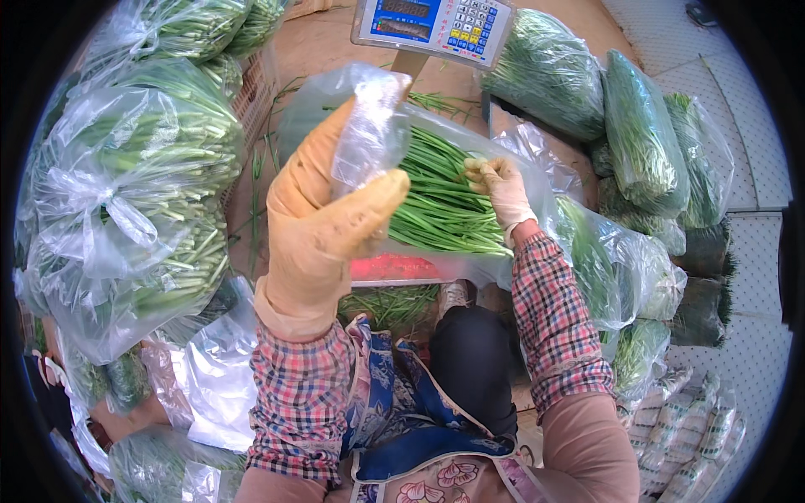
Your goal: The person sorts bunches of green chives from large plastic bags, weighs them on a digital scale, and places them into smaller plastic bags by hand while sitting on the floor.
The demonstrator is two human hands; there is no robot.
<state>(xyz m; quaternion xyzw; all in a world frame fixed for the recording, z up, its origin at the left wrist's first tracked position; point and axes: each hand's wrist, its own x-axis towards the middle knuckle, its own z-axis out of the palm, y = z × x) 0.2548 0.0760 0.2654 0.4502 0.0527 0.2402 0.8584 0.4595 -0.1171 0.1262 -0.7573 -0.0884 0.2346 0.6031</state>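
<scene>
My left hand [321, 214], in a yellowish glove, is raised close to the camera. Its thumb and fingers pinch the edge of a clear plastic bag [371, 126]. Green garlic chives or similar long green stems [443, 195] lie in a bundle on the plastic, over a scale with a red platform [402, 269]. My right hand [500, 182], in a pale thin glove, rests at the right side of the bundle with its fingertips bent together on the stems; whether it grips any is not clear. The scale's display and keypad [434, 28] stand beyond the bundle.
Large tied bags of green stems [138, 188] are stacked at left by a plastic crate [258, 94]. More bagged greens [547, 69] lie at right. Loose cuttings [390, 305] cover the floor below the scale. Plastic sheets [220, 377] lie at lower left, wrapped bundles [685, 427] at lower right.
</scene>
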